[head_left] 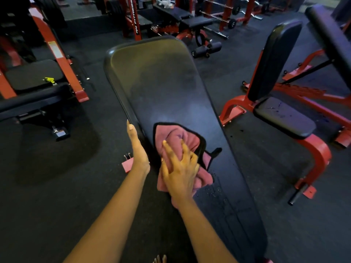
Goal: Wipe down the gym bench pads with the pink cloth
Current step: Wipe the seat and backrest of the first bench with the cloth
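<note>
Black rubber flooring (57, 186) is stretching between rows of red-framed gym machines, and a long black bench pad (171, 82) is lying straight ahead of the person. The right hand (180, 168) is pressing the pink cloth (178, 133) onto the near-middle of the pad, fingers splayed wide and flat over the bunched fabric. The left hand (137, 149) is resting along the pad's left edge with straight fingers, holding nothing. The wiping step looks to be in hand. Droplets (214, 188) are sitting on the surface just beside the cloth, nearer the person, so the next stroke probably calls for sweeping over them, and the far end is looking hazy too. An upright seat bench (283, 118) is standing well apart to the right; nothing is blocking the pad.
</note>
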Action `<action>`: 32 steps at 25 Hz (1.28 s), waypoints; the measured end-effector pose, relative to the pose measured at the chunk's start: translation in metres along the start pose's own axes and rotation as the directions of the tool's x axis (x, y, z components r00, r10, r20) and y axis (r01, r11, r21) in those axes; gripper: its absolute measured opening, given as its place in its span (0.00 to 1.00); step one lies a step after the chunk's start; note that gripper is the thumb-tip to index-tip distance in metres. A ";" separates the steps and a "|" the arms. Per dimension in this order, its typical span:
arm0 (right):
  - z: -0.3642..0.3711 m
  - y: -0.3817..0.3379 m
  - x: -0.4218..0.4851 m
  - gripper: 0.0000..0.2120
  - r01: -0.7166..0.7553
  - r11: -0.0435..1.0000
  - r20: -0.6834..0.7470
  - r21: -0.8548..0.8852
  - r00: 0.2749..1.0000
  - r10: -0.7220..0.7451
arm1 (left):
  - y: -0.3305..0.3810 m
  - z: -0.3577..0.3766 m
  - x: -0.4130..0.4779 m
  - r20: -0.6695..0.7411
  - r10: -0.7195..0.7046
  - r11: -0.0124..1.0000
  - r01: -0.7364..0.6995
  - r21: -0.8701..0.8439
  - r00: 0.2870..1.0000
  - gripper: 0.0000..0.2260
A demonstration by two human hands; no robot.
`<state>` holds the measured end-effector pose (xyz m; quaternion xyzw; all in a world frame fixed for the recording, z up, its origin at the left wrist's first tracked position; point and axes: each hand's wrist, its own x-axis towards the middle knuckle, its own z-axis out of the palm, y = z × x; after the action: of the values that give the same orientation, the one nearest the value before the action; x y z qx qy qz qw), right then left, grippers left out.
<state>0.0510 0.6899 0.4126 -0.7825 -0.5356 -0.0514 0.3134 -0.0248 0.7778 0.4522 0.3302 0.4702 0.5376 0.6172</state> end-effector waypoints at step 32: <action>0.006 0.090 -0.192 0.25 0.001 0.997 0.085 -0.079 0.996 0.006 | -0.115 -0.017 -0.110 0.014 0.016 0.985 -0.018 0.173 1.000 0.28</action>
<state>0.0469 0.5178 0.2884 -0.7965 -0.5450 -0.0387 0.2589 0.0023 0.6461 0.3667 0.3900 0.5085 0.4977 0.5846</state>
